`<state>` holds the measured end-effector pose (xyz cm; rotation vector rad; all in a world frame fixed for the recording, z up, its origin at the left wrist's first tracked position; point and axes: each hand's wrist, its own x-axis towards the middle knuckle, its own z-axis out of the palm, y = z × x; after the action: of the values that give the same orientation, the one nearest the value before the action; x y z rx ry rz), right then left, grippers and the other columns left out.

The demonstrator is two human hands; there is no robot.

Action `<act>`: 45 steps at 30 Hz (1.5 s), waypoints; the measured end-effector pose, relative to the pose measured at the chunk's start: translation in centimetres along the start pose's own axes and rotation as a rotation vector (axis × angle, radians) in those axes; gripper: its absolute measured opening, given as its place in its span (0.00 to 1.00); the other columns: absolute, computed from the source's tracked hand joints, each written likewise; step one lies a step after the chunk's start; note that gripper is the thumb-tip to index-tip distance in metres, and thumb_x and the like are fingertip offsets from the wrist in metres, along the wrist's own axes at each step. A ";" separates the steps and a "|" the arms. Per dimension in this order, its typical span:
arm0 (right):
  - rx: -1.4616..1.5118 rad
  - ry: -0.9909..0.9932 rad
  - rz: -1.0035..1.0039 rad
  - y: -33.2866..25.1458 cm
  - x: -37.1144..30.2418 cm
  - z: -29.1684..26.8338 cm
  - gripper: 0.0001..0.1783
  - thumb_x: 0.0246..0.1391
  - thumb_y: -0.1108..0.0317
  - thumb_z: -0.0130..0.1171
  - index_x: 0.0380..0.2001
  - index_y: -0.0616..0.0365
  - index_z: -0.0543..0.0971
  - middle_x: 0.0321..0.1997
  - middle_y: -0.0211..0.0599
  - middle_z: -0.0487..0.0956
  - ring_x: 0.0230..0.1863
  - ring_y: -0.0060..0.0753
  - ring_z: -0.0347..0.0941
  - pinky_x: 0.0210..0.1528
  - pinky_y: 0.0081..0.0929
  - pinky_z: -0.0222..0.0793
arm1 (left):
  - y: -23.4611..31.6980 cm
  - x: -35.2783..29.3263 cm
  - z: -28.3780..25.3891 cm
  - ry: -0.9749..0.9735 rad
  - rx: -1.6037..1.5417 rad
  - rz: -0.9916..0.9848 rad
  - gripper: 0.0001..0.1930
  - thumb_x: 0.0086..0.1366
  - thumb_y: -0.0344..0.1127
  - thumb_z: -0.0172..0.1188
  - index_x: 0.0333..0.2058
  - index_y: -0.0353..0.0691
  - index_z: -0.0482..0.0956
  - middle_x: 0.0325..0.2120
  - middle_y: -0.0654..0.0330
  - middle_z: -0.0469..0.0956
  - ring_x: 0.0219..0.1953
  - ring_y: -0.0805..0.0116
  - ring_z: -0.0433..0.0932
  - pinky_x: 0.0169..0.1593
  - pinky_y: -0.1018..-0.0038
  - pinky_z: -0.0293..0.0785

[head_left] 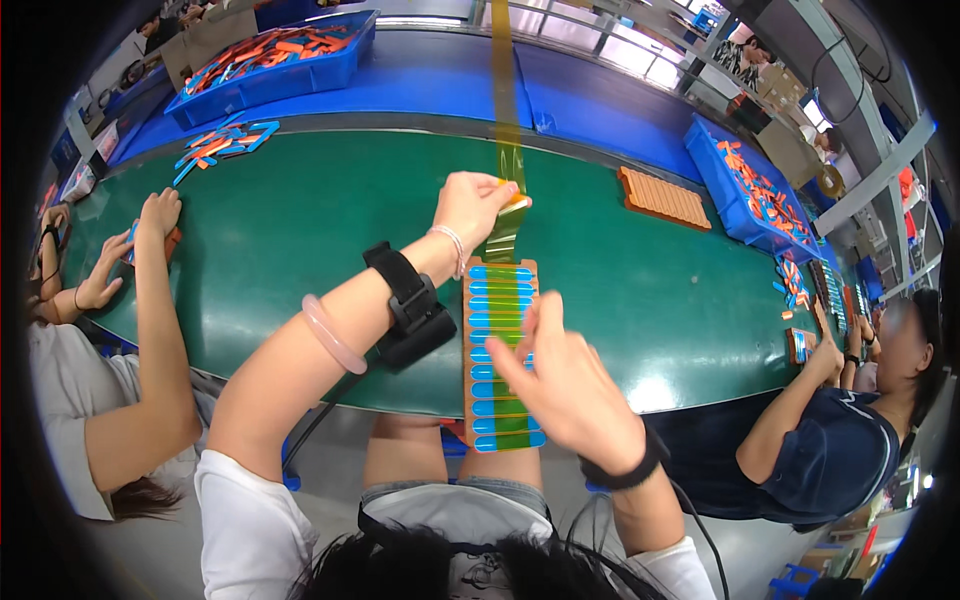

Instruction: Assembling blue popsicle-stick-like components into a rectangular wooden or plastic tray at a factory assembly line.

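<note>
A long strip of yellowish see-through tape hangs down from the top edge to a brown grooved tray. Several blue rounded pieces lie side by side across this tray, and the tape runs down over their middles. My left hand is closed at the tape, above the tray's far end, pinching a small orange-and-white piece whose kind I cannot make out. Over the right side of the tray is my right hand, thumb and index finger apart, nothing seen in it. Its fingertips are at the taped pieces; contact is unclear.
A second grooved tray lies on the green table at right. Blue bins hold orange and blue pieces. A loose pile lies far left. Co-workers sit on both sides, hands on the table.
</note>
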<state>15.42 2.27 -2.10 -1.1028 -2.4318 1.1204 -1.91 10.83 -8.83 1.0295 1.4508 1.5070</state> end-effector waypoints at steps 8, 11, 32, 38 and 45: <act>-0.096 0.159 0.083 1.0 11.7 -0.8 0.21 0.49 0.63 0.46 0.33 0.74 0.58 0.27 0.55 0.73 0.24 0.43 0.74 0.26 0.32 0.70 | -1.0 -1.0 -0.1 0.015 0.141 -0.036 0.10 0.57 0.32 0.54 0.31 0.29 0.75 0.24 0.59 0.77 0.27 0.78 0.73 0.29 0.79 0.71; -0.078 0.193 -0.041 1.8 11.1 -1.4 0.18 0.49 0.64 0.47 0.34 0.70 0.59 0.30 0.52 0.72 0.27 0.38 0.74 0.27 0.30 0.70 | 0.4 -1.3 -0.4 0.084 0.215 -0.035 0.10 0.54 0.33 0.57 0.27 0.29 0.76 0.24 0.57 0.78 0.27 0.76 0.74 0.32 0.79 0.70; 1.368 -0.106 -0.042 5.3 -0.5 -6.5 0.15 0.54 0.72 0.45 0.45 0.64 0.66 0.40 0.35 0.73 0.41 0.22 0.68 0.43 0.22 0.64 | 4.3 -8.2 -2.1 -0.675 1.401 1.006 0.23 0.52 0.30 0.49 0.50 0.44 0.62 0.51 0.60 0.61 0.56 0.60 0.57 0.47 0.53 0.63; 1.303 -0.219 0.091 6.8 -0.6 -3.1 0.21 0.54 0.74 0.45 0.52 0.61 0.57 0.47 0.39 0.69 0.48 0.28 0.65 0.49 0.26 0.62 | 3.2 -8.4 -3.9 -0.626 1.501 0.802 0.21 0.52 0.31 0.49 0.48 0.46 0.64 0.50 0.59 0.60 0.53 0.62 0.60 0.45 0.53 0.64; 1.317 -0.302 0.097 6.4 0.1 -2.2 0.21 0.54 0.74 0.46 0.51 0.61 0.57 0.48 0.38 0.69 0.48 0.27 0.65 0.48 0.26 0.62 | 3.3 -1.5 -11.6 -0.238 1.570 0.317 0.32 0.40 0.21 0.56 0.48 0.46 0.62 0.45 0.54 0.63 0.50 0.51 0.62 0.44 0.60 0.70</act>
<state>19.89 6.29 -5.32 -0.5715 -1.1670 2.4292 -12.19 5.19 -5.82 2.2542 2.2901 0.0676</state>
